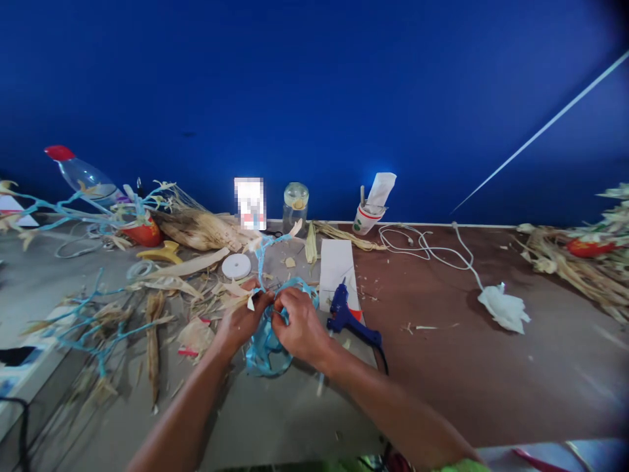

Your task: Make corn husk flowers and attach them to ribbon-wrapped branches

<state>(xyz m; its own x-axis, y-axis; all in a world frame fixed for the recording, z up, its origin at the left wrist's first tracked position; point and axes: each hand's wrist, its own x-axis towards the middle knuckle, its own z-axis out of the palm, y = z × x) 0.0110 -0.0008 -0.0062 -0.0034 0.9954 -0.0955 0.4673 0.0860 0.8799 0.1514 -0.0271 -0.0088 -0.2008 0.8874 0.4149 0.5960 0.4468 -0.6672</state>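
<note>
At the middle of the table my left hand [246, 318] closes around the lower end of a blue-wrapped twig [263, 255] with pale husk pieces at its tips. My right hand [301, 321] meets it, fingers pinched on a thin blue plastic strip [268, 344]. Loops of that strip hang below and behind both hands. The fingertips and the wrapped end partly hide each other. Just right of my right hand, a dark blue glue gun [346, 314] lies partly on a white card [337, 262]. A white tape roll [236, 266] sits beyond my left hand.
More blue-wrapped branches [101, 341] and husk scraps cover the left side. Along the wall stand a glass jar [295, 206], a cup [367, 219] and a tilted clear bottle [86, 176]. A white cord [427, 249] and crumpled tissue [504, 307] lie right; dried husks [555, 259] lie far right.
</note>
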